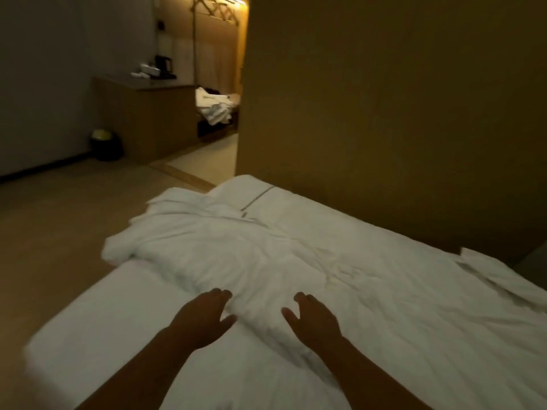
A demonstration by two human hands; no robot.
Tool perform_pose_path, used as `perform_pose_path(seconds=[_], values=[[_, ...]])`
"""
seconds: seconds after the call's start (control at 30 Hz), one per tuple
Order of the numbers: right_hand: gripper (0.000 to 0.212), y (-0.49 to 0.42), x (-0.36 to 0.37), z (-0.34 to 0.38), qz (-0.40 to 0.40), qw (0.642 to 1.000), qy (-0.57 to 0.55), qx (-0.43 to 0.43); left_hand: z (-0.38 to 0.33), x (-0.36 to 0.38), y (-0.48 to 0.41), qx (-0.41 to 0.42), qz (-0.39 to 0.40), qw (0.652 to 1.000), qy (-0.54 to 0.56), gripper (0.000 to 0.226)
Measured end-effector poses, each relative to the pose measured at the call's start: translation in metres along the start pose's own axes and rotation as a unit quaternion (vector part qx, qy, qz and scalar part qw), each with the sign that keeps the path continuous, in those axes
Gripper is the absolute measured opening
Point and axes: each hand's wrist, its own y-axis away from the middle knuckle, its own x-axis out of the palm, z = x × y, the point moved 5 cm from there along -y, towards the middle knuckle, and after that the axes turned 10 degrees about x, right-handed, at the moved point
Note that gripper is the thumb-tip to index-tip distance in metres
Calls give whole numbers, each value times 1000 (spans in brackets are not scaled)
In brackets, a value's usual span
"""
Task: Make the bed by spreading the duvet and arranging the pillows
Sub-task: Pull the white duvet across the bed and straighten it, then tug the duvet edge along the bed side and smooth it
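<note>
Looks like a hotel room: a bed [88, 335] all in plain white, its duvet [266, 255] rumpled, set against a tall wood-panelled wall [384, 113]. Across the floor a low counter [148, 113] carries a kettle [163, 64], and a bin [105, 145] sits beside it. Down the entry passage, a lit rail of hangers [219, 8] hangs above a heap of white linen [217, 106].

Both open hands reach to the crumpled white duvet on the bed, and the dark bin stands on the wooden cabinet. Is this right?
Almost. The head view shows the dark bin on the floor beside the wooden cabinet, not on it. The left hand and right hand do reach, open, to the crumpled white duvet on the bed.
</note>
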Motion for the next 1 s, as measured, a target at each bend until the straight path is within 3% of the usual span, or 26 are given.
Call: perform_pose_path(seconds=[0.2, 0.4, 0.5, 0.53, 0.63, 0.83, 0.93, 1.0], values=[[55, 43, 7, 178, 34, 993, -13, -110, 111, -85, 143, -114, -34, 993, -17, 100], [69, 40, 30, 298, 39, 982, 3, -183, 197, -123, 199, -193, -50, 980, -9, 94], [117, 27, 61, 354, 52, 978, -5, -203, 245, -128, 210, -201, -49, 978, -16, 65], [117, 18, 73, 373, 56, 977, -11, -203, 267, -130, 211, -207, -40, 977, -14, 62], [87, -13, 101, 439, 65, 979, -36, -192, 348, -147, 206, -226, -12, 974, -24, 64], [125, -102, 127, 564, 93, 984, -30, -152, 507, -209, 150, -205, 30, 978, -38, 76], [86, -131, 123, 610, 103, 988, -15, -117, 560, -236, 119, -167, 51, 984, -36, 68], [72, -149, 119, 635, 119, 989, -7, -87, 588, -250, 96, -134, 62, 989, -30, 61]])
